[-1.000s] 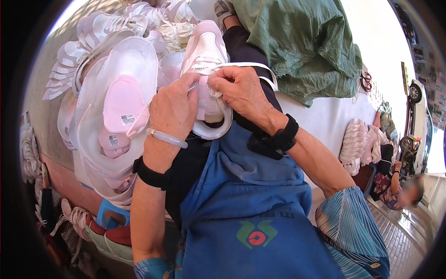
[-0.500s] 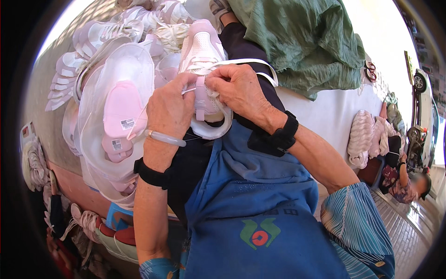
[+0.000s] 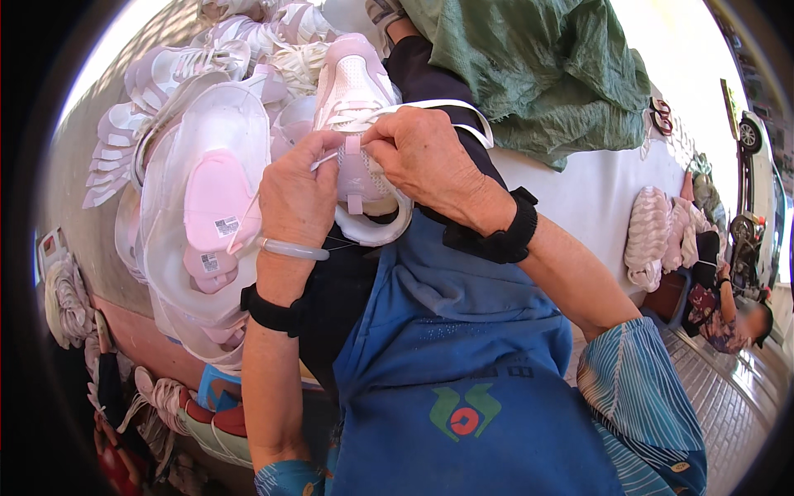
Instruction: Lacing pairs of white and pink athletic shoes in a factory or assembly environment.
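A pale pink and white sneaker (image 3: 354,91) rests on my dark trouser leg, its toe pointing away and its heel opening towards me. My left hand (image 3: 299,190) is closed beside the pink tongue (image 3: 354,169), with a short end of white shoelace between thumb and finger. On the tongue's other side, my right hand (image 3: 434,161) pinches, fingertips near the top eyelets; the shoelace (image 3: 451,105) seems to run into its grip, though the fingers partly hide it. A white lace loop hangs over my leg to the right of the shoe.
To the left stands a white plastic basin (image 3: 161,223) with pink insoles (image 3: 222,202) in it. Several pink and white shoe uppers (image 3: 186,66) are heaped behind. Green cloth (image 3: 546,74) lies at the far right, near red-handled scissors (image 3: 661,117). Another person (image 3: 719,318) sits at right.
My right hand has shifted slightly left and up, closer to the tongue. My left hand has moved a little left, still holding the lace end.
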Available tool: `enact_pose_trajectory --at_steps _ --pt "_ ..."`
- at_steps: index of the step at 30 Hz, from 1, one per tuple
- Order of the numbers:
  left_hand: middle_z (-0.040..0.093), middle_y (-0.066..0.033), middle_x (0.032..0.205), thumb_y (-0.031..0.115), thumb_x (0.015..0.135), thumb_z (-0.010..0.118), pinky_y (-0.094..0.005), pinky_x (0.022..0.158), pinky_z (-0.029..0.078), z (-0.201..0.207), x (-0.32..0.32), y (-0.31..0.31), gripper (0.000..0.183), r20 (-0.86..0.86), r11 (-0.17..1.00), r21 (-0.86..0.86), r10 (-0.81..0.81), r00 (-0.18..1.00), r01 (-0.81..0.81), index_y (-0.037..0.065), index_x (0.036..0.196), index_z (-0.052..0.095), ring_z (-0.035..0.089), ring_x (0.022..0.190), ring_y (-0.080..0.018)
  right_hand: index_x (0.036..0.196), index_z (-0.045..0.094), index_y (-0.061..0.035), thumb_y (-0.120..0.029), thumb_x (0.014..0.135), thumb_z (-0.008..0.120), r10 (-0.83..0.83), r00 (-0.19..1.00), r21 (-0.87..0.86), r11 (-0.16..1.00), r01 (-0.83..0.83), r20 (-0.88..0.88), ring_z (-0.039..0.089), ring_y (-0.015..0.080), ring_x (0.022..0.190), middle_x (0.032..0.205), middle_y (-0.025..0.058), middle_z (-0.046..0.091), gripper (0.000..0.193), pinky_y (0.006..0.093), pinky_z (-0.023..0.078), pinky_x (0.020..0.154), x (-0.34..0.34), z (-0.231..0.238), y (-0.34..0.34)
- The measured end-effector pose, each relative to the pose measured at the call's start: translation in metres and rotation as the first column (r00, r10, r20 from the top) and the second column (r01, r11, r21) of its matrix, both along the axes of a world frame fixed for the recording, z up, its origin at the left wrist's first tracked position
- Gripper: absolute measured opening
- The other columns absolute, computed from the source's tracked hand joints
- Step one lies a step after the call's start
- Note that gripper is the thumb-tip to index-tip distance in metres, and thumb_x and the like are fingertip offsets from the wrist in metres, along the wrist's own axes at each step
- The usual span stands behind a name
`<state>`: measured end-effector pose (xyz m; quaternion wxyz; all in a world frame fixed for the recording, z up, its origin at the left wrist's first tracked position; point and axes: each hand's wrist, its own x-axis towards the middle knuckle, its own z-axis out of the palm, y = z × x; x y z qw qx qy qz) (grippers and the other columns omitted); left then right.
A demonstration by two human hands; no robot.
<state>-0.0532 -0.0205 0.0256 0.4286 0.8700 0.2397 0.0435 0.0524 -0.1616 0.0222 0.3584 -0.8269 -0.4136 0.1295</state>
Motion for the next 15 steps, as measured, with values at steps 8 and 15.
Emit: enact_pose_trajectory --at_steps 8,15 --pt "0.069 -0.0194 0.089 0.010 0.083 0.059 -0.0399 0.073 0.052 0.0005 -0.0019 0.0015 0.025 0.032 0.994 0.102 -0.053 0.998 0.050 0.009 0.107 0.067 0.067 0.083 -0.0362 0.090 0.070 0.0033 -0.014 0.085 0.066 -0.180 0.791 0.047 0.966 0.254 -0.584 0.056 0.0067 0.053 0.067 0.0045 0.062 0.019 0.0245 0.047 0.050 -0.0067 -0.0076 0.0004" --pt "0.071 -0.0134 0.095 0.007 0.085 0.061 -0.0310 0.077 0.051 0.0024 -0.0005 -0.0016 0.023 -0.019 1.000 0.023 0.000 1.000 0.001 0.005 0.107 0.068 0.067 0.086 -0.0207 0.088 0.069 0.0026 -0.012 0.085 0.062 -0.065 0.985 0.000 0.998 0.066 -0.158 0.061 0.0223 0.064 0.074 0.0145 0.062 0.016 0.0339 0.049 0.061 -0.0095 0.0003 -0.0025"
